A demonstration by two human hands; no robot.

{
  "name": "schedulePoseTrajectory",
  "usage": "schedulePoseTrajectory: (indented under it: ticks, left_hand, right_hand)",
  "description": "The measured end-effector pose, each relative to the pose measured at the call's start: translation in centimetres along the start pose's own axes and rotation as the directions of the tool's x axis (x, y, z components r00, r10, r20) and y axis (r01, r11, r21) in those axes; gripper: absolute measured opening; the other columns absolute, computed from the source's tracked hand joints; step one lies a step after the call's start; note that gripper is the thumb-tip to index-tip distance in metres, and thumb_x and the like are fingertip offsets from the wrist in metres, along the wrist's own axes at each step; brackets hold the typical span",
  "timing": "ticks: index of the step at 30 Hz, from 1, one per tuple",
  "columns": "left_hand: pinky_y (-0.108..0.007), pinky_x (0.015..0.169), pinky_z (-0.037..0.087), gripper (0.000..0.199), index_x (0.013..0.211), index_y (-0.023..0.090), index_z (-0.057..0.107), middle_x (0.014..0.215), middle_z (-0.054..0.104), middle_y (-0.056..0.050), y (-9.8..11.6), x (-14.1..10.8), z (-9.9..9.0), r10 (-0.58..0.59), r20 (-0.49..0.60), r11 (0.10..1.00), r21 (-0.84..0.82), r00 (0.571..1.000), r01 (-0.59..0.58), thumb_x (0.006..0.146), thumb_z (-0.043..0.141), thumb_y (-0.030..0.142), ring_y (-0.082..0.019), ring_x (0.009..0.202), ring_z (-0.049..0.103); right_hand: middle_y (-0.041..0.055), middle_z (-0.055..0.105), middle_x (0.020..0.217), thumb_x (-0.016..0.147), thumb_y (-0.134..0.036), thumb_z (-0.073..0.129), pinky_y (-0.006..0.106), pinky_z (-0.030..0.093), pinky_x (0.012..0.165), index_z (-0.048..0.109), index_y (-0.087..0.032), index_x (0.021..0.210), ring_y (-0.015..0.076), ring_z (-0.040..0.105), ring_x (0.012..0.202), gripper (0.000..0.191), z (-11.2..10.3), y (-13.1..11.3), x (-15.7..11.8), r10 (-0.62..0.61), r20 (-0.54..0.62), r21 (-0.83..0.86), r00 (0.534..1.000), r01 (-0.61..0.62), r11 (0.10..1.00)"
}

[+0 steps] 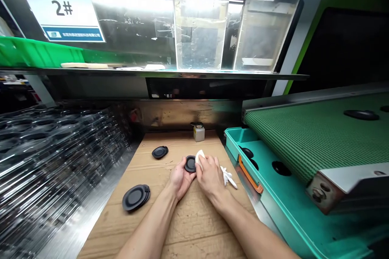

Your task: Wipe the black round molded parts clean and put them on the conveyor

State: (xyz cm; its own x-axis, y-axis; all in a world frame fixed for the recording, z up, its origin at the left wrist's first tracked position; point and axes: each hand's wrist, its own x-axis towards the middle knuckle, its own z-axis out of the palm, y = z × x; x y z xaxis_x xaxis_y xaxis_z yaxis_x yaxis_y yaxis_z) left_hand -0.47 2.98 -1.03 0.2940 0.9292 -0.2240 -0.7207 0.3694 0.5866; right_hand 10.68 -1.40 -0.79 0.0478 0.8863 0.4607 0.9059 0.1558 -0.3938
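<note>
Bare forearms [148, 226] are extended; a black disc [189, 164], seemingly light, stiff rubber, is held at its rim by the curled fingers of the left hand [179, 180], a white cloth [199, 158] pinched against it by the right hand [211, 176].

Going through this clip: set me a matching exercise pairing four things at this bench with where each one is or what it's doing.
Things:
1. left hand
2. right hand
3. small bottle
4. stack of black discs

Places or states:
A. on the cardboard, left of the hands
B. at the cardboard's far edge
C. cradling a black disc
D. pressing a white cloth against that disc

Pairs: 1-C, 2-D, 3-B, 4-A
</note>
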Motion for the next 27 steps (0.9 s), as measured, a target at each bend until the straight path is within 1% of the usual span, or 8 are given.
schedulePoseTrajectory:
  ticks: [4,7,11,14,17,20,24,27]
  left_hand:
    - [-0.038,0.087,0.053,0.027,0.104,0.01,0.06,0.1,0.068,-0.014,0.2,0.1,-0.1,0.024,0.027,0.999,-0.026,0.999,-0.023,0.094,0.039,0.026,-0.023,0.097,0.065]
    - [-0.039,0.088,0.053,0.028,0.111,0.012,0.057,0.103,0.067,-0.014,0.2,0.0,-0.2,0.022,0.043,0.999,-0.033,0.999,-0.021,0.094,0.042,0.028,-0.023,0.097,0.065]
    - [-0.039,0.088,0.053,0.028,0.113,0.014,0.057,0.108,0.066,-0.014,-0.2,-0.2,-0.1,0.051,0.036,0.999,0.011,0.998,-0.052,0.092,0.048,0.029,-0.022,0.097,0.065]
    - [-0.039,0.088,0.052,0.027,0.113,0.014,0.057,0.107,0.066,-0.014,-0.6,-0.5,0.2,0.07,0.053,0.993,0.086,0.996,-0.074,0.091,0.051,0.028,-0.023,0.098,0.065]
    - [-0.039,0.09,0.051,0.026,0.112,0.014,0.059,0.106,0.067,-0.014,-1.0,-0.6,0.6,0.074,0.083,0.987,0.139,0.994,-0.085,0.09,0.052,0.026,-0.023,0.098,0.065]
    - [-0.039,0.09,0.051,0.024,0.108,0.012,0.062,0.103,0.068,-0.013,-1.0,-0.7,0.7,0.066,0.084,0.987,0.138,0.994,-0.077,0.089,0.053,0.024,-0.023,0.096,0.066]
    - [-0.041,0.087,0.053,0.022,0.101,0.011,0.063,0.101,0.069,-0.014,-0.8,-0.8,0.6,0.041,0.057,0.991,0.127,0.998,-0.048,0.09,0.051,0.025,-0.024,0.094,0.066]
    - [-0.042,0.084,0.054,0.021,0.099,0.012,0.063,0.101,0.069,-0.014,-0.9,-0.7,0.6,0.029,0.059,0.982,0.187,0.998,-0.039,0.09,0.05,0.026,-0.024,0.093,0.066]
  right_hand:
    - [0.0099,0.059,0.111,0.078,-0.032,0.061,0.035,0.043,0.087,0.051,-0.019,0.124,0.0229,0.055,0.1,0.049,-0.3,0.8,0.1,0.034,0.021,0.276,0.999,-0.038,0.96]
    - [0.0042,0.065,0.1,0.075,-0.034,0.063,0.03,0.045,0.08,0.058,-0.021,0.11,0.0186,0.06,0.09,0.038,-0.9,1.5,0.5,0.022,0.155,0.465,0.988,-0.093,0.881]
    - [-0.0009,0.066,0.076,0.08,-0.039,0.057,0.025,0.043,0.063,0.064,-0.022,0.1,0.0152,0.06,0.069,0.027,-1.1,2.8,1.3,0.077,0.249,0.503,0.965,-0.197,0.842]
    - [0.0,0.065,0.073,0.081,-0.043,0.055,0.023,0.042,0.056,0.064,-0.02,0.1,0.0142,0.058,0.064,0.031,-0.4,3.2,1.6,0.12,0.261,0.6,0.958,-0.258,0.758]
    - [0.0016,0.066,0.074,0.082,-0.044,0.053,0.022,0.043,0.056,0.064,-0.017,0.098,0.0138,0.059,0.065,0.033,0.4,3.0,1.7,0.122,0.252,0.674,0.96,-0.265,0.69]
    - [0.0024,0.068,0.081,0.081,-0.042,0.055,0.023,0.045,0.061,0.065,-0.017,0.096,0.014,0.061,0.072,0.031,0.3,2.7,1.8,0.049,0.238,0.67,0.97,-0.201,0.715]
    - [0.0009,0.069,0.077,0.079,-0.038,0.059,0.023,0.043,0.06,0.07,-0.02,0.089,0.0141,0.061,0.068,0.023,-1.4,2.9,2.0,-0.022,0.329,0.497,0.944,-0.153,0.854]
    - [0.0024,0.071,0.08,0.081,-0.033,0.056,0.025,0.043,0.066,0.071,-0.022,0.088,0.0159,0.063,0.072,0.02,-2.6,2.8,2.2,0.01,0.233,0.348,0.972,-0.093,0.933]
